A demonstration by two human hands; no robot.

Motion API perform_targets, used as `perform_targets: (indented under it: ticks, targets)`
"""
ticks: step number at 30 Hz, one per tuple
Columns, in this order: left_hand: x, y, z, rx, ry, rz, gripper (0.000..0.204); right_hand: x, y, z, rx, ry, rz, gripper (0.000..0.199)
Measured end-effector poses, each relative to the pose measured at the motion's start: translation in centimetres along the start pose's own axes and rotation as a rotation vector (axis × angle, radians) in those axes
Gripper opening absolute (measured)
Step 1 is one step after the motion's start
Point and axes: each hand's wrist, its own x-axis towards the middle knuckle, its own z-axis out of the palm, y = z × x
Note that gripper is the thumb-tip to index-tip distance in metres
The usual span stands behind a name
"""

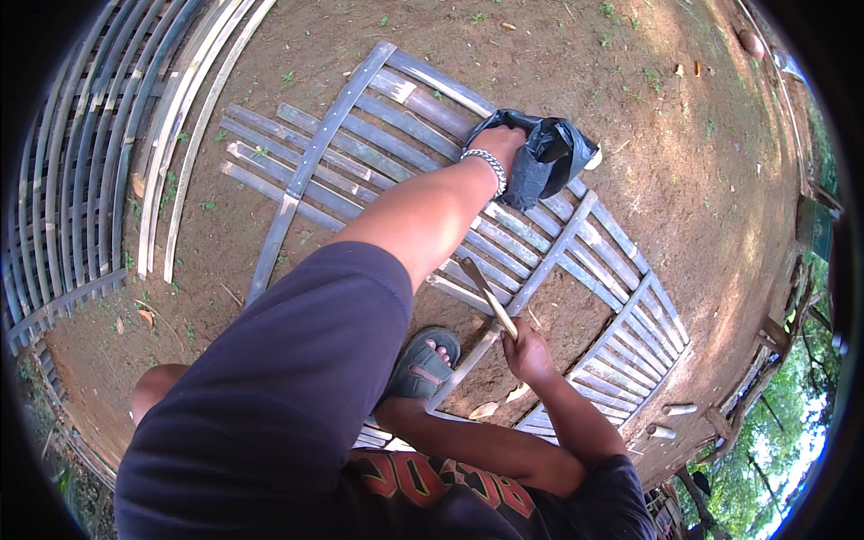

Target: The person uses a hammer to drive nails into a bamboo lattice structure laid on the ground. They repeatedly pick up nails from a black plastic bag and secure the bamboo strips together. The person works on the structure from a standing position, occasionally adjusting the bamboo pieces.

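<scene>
A black plastic bag (540, 153), crumpled and glossy, lies on the far edge of a bamboo slat panel (396, 153) that rests flat on the bare dirt ground (630, 108). The left hand (504, 144) reaches into the bag's opening; its fingers are hidden inside the plastic, so whether they are spread or closed cannot be told. A silver chain bracelet (486, 166) circles that wrist.

Nearer the body, the right hand (526, 353) has its fingers wrapped tight around the handle of a knife (490, 297), whose blade points up and away across the slats. Just left of this hand, a foot in a green sandal (418, 364) stands on the panel's near end.

The panel is made of grey split strips crossed by longer rails, running diagonally from upper left to lower right. A few loose bamboo strips (184, 135) lie on the ground to the left, and beyond them another slatted panel (63, 180) curves along the picture's edge. Short cut bamboo pieces (670, 418) lie at the lower right, near green trees (783, 423).
</scene>
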Motion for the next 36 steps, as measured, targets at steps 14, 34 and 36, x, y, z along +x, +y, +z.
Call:
perform_targets:
  ticks: [14,34,36]
  targets:
    - [1.1,0.6,0.7,0.038,-0.087,-0.017,0.026,-2.2,0.3,-0.3,0.056,-0.037,-0.016,0.026]
    - [-23.3,-4.8,-3.4,-1.317,0.495,-0.621,0.015,8.9,-11.2,-1.0,0.599,0.041,-0.111,0.019]
    - [-25.3,-4.5,-2.6,-1.490,0.452,-0.640,0.016,11.2,-16.5,-1.8,0.740,-0.012,-0.105,0.020]
